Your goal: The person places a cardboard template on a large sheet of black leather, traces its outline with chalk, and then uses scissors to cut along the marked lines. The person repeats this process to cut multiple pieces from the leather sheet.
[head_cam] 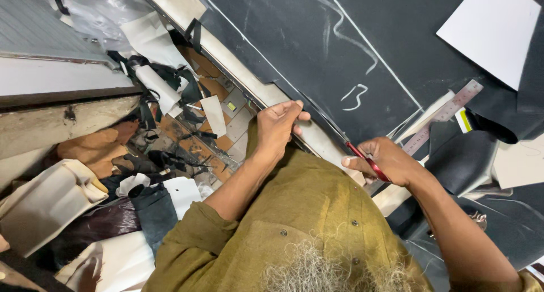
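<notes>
In the head view I saw my right hand closed around red-handled scissors, their blades at the edge of the black sheet on the table. My left hand pinched that same edge with fingers curled. A metal ruler lay near, beside white paper.

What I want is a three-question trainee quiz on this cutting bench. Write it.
1. True or false: the right hand grips a red-handled tool.
2. What does the left hand pinch? A) a hammer B) the dark sheet's edge C) a cup
3. Fill in: the chalk lines on the sheet are ___ in colour.
Key: 1 true; 2 B; 3 white.
</notes>
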